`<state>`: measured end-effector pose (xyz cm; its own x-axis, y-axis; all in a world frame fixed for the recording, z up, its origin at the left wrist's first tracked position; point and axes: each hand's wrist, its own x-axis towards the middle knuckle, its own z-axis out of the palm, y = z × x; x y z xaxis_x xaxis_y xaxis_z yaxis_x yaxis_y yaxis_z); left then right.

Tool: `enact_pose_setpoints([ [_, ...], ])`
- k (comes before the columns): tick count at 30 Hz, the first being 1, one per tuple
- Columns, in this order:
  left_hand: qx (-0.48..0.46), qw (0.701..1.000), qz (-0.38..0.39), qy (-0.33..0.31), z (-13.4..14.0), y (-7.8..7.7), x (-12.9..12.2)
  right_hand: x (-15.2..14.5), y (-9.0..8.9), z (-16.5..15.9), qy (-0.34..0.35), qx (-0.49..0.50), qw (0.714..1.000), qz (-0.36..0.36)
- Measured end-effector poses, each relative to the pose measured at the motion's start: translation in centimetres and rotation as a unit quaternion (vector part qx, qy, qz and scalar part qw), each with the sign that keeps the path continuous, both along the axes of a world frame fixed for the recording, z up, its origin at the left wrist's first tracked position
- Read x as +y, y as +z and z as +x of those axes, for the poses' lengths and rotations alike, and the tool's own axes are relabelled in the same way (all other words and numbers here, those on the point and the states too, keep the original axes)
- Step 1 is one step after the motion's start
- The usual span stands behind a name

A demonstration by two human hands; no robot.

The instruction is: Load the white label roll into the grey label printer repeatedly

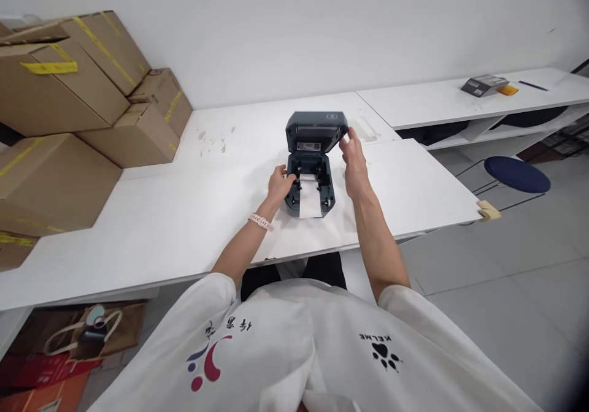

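A dark grey label printer (pixel 311 173) sits on the white table (pixel 184 228) with its lid (pixel 316 131) swung up and open. A strip of white label paper (pixel 310 200) runs out of its front. My left hand (pixel 279 182) rests against the printer's left side, fingers at the edge of the paper bay. My right hand (pixel 353 157) hovers by the right edge of the raised lid, fingers spread and touching or nearly touching its corner. A pale watch strap is on my left wrist.
Several taped cardboard boxes (pixel 69 105) are stacked on the table's left end. A second white counter (pixel 460 96) at the right back carries a small box (pixel 483 84) and a pen. A blue stool (pixel 516 175) stands on the floor to the right. Bags lie under the table at left.
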<state>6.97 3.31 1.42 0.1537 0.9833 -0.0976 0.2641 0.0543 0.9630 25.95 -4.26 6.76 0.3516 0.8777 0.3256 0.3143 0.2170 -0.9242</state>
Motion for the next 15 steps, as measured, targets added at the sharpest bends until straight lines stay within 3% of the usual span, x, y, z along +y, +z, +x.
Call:
enact_pose_setpoints([
  [3, 0.05, 0.998, -0.012, -0.023, 1.1, -0.1, 1.1, 3.3, 1.6, 1.3, -0.009, 0.013, 1.0, 0.011],
  [6, 0.092, 0.995, 0.01, -0.027, 1.3, -0.2, 1.2, 5.3, 1.9, 2.1, -0.018, -0.006, 1.0, 0.015],
  [11, 0.115, 0.993, 0.034, -0.023, 1.1, -0.1, 1.0, 5.4, 0.9, 1.3, -0.082, -0.182, 0.98, 0.02],
  [13, 0.138, 0.989, 0.043, -0.017, 1.2, 0.1, 1.0, 5.4, 0.4, 0.2, -0.032, -0.292, 0.955, -0.045],
  [15, 0.167, 0.985, 0.052, -0.016, 1.3, 0.3, 1.1, 5.8, -0.1, -1.0, 0.061, -0.392, 0.908, -0.132],
])
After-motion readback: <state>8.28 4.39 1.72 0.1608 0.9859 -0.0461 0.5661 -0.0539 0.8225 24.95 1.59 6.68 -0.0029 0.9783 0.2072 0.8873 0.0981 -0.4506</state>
